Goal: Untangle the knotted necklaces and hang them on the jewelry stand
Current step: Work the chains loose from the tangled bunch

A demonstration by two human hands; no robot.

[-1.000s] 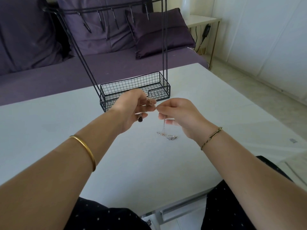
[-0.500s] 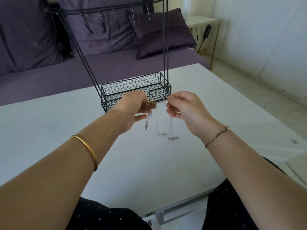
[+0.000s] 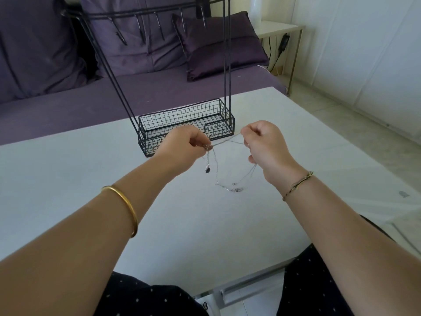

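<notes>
Thin silver necklaces point(image 3: 227, 142) stretch taut between my two hands above the white table point(image 3: 68, 179). My left hand point(image 3: 184, 147) pinches the knotted bunch, and a small dark pendant point(image 3: 207, 170) dangles below it. My right hand point(image 3: 264, 142) is closed on the chain strands, whose loops sag down to clasps point(image 3: 234, 189) resting on the table. The black wire jewelry stand point(image 3: 186, 124) is just behind my hands, with a mesh basket base and a top bar of hooks point(image 3: 159, 30) holding nothing.
A purple sofa point(image 3: 114, 92) with cushions runs behind the table. A small white side table point(image 3: 280, 28) with a cable is at the back right. White cupboard doors line the right wall.
My hands have moved apart and upward, stretching the chains out between them. The pendant has dropped lower under my left hand.
</notes>
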